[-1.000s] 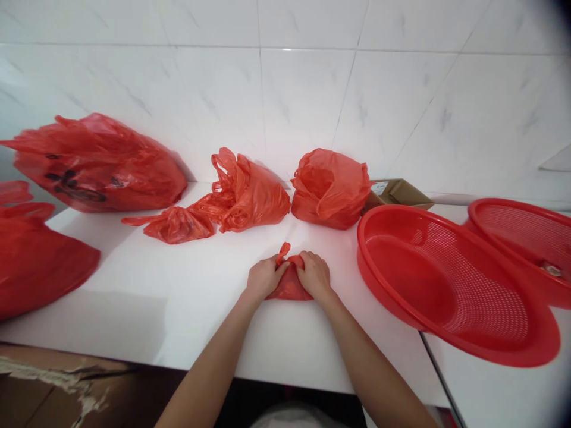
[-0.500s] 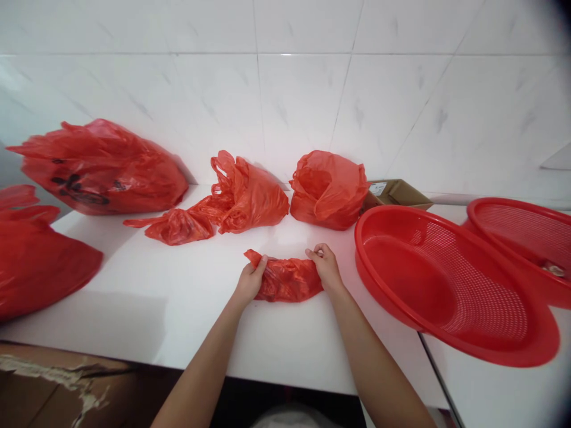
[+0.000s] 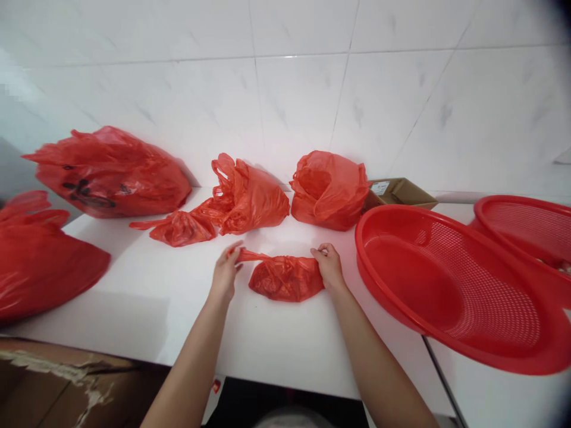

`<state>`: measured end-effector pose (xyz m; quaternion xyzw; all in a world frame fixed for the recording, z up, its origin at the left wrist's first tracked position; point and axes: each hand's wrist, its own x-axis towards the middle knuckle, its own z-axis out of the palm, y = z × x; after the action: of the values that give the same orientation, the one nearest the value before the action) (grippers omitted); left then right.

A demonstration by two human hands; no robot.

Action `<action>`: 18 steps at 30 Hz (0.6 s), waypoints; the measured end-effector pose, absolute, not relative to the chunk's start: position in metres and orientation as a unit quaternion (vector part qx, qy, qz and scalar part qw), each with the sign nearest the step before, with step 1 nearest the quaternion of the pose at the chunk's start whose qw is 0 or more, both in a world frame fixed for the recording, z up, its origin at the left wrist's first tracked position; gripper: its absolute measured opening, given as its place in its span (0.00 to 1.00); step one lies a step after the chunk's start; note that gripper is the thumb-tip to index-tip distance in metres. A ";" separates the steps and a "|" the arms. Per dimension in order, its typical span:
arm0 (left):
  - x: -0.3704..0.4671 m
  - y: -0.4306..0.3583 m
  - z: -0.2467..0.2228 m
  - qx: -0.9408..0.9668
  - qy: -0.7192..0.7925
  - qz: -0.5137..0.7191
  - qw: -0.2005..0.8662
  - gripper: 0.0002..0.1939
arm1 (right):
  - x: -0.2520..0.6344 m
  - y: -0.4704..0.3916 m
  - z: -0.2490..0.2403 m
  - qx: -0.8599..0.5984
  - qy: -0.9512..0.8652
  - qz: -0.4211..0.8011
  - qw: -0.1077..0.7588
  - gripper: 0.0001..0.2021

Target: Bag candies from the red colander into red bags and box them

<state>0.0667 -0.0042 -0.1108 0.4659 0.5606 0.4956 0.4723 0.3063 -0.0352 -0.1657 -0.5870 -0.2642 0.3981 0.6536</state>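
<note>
A small red plastic bag lies on the white table between my hands, its contents hidden inside the crumpled film. My left hand pinches a twisted end of the bag and draws it out to the left. At the opposite side, my right hand has its fingers closed on the bag's upper right corner. Just beyond my left hand rests another small knotted red bag. Behind the held bag stand a fuller red bag with loop handles and a red bag with a gaping mouth.
A large red bag leans at the back left, and another red bag sits at the left edge. Two red plastic baskets, a near one and a far one, stand right. Behind is a cardboard box; torn cardboard lies below left.
My left hand has moved left and slightly up, stretching the bag's end out into a thin strip. My right hand stays at the right corner. The view has shifted slightly.
</note>
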 end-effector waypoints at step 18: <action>0.075 0.002 -0.006 0.867 0.379 -0.006 0.324 0.07 | 0.308 -0.040 -0.167 -0.537 -0.292 0.457 0.646 0.20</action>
<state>0.0752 0.0021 -0.0064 0.8667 0.3789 -0.0055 0.3242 0.3085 -0.0397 -0.1673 -0.5374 -0.2921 0.4574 0.6455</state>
